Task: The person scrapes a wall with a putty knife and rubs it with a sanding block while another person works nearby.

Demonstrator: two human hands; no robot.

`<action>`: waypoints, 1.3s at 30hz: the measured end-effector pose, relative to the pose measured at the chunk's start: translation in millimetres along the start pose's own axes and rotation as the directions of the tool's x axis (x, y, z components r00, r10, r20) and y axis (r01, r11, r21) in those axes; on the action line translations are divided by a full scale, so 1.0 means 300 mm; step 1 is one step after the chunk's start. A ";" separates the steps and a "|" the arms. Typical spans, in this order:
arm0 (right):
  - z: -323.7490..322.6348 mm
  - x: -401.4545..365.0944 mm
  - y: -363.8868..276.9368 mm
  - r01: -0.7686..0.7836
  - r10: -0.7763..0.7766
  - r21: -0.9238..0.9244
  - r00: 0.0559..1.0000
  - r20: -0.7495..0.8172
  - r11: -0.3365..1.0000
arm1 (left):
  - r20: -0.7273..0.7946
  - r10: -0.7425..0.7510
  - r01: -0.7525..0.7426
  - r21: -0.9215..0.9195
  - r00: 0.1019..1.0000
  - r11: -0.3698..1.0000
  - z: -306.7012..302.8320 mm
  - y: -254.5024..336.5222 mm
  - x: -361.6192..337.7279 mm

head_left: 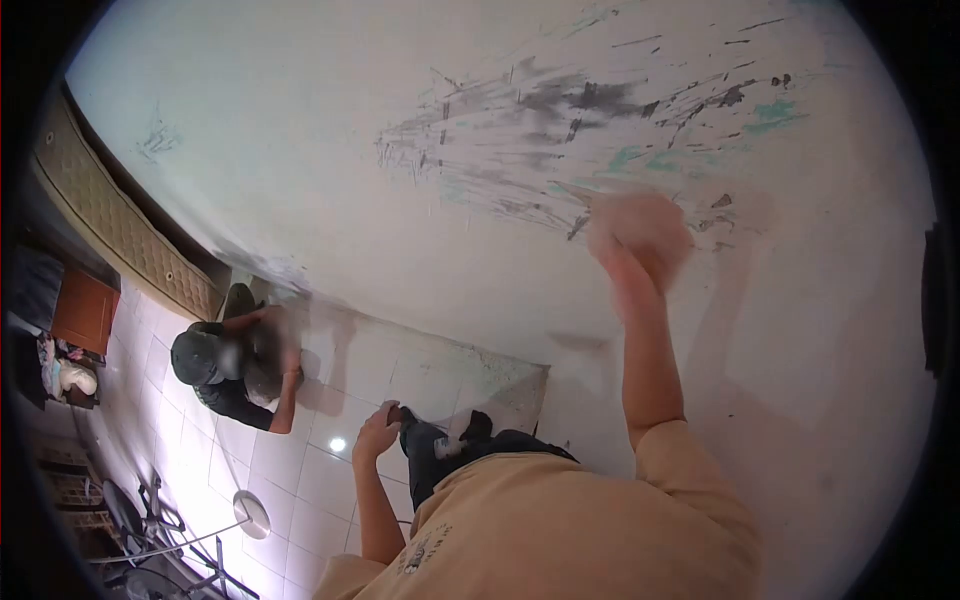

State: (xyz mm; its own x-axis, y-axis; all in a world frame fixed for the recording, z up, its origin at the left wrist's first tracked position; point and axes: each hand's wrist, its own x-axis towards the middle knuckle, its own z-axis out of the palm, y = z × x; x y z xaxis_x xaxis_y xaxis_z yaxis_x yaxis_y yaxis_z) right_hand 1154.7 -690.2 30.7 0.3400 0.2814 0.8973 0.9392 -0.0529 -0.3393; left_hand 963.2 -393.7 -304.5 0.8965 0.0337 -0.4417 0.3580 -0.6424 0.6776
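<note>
The right hand (642, 240) is at the wall (780, 340), just beside the scratched patch (600, 110), and it is much blurred; its fingers look bent in, narrow, but I cannot tell surely what they hold. A thin pale shape (572, 190) is at its far left side, maybe the edge of a tool. If this is a hard edge, I judge it could slip on the uneven surface, because the patch is rough, and then the knuckles may rub on the wall. Loose flakes could also drop toward the face, since the arm is raised. The left hand (375, 435) is low, near the dark trousers (430, 465), with fingers curved by a small dark thing; whether it grips this, I cannot tell. To the left, another person in a cap (195, 358) is low by the foot of the wall, with blurred hands, so a step to that side could cause a bump. On the far left, a mattress (125, 215) leans along the wall and covers part of it. At the near left, a round base (252, 514) on the tiled floor (320, 480) could catch a foot.
</note>
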 end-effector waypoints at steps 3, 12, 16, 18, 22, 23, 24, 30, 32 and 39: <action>-0.009 0.005 0.036 -0.001 0.005 -0.045 0.995 0.101 0.999 | 0.013 -0.002 0.002 0.023 1.000 1.000 -0.012 0.037 0.012; 0.003 0.037 -0.054 -0.053 0.059 0.200 0.998 -0.023 0.978 | 0.198 -0.195 0.237 -0.218 0.961 0.947 -0.088 0.125 -0.127; 0.026 -0.059 0.078 -0.360 0.354 0.154 0.933 0.061 0.920 | 0.180 -0.216 0.255 -0.233 0.960 0.938 -0.035 0.077 -0.153; 0.039 -0.067 0.052 -0.199 0.197 0.140 0.980 0.025 0.970 | 0.189 -0.268 0.307 -0.229 0.945 0.924 -0.030 0.050 -0.171; 0.032 0.006 -0.045 0.012 -0.021 0.295 0.999 0.029 0.956 | 0.197 -0.456 0.492 -0.225 0.868 0.841 -0.031 -0.063 -0.232; 0.031 -0.027 0.014 -0.126 0.120 0.193 0.992 0.042 0.973 | 0.135 -0.490 0.508 -0.205 0.861 0.837 -0.036 -0.106 -0.242; 0.028 -0.073 0.089 -0.262 0.259 0.089 0.965 0.042 0.961 | 0.072 -0.521 0.524 -0.186 0.851 0.831 -0.037 -0.141 -0.256; 0.152 -0.395 0.265 -0.905 0.879 0.098 0.426 0.216 0.414 | 0.009 -0.642 0.631 -0.188 0.767 0.752 -0.161 -0.144 -0.303; 0.186 -0.509 0.229 -0.956 0.882 0.106 0.295 0.368 0.275 | 0.021 -0.654 0.645 -0.194 0.756 0.739 -0.161 -0.129 -0.309; 0.225 -0.760 0.138 -0.997 0.827 0.003 0.063 0.559 0.074 | 0.012 -0.597 0.594 -0.120 0.802 0.795 -0.174 0.000 -0.220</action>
State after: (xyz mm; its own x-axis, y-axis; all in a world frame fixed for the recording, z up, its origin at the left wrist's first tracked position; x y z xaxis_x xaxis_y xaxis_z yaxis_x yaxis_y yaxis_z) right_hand 1112.7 -692.0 -207.0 0.7707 0.5099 -0.3821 -0.2700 -0.2817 -0.9207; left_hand 917.6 -355.8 -244.5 0.5018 0.4014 -0.7662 0.8488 -0.3993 0.3467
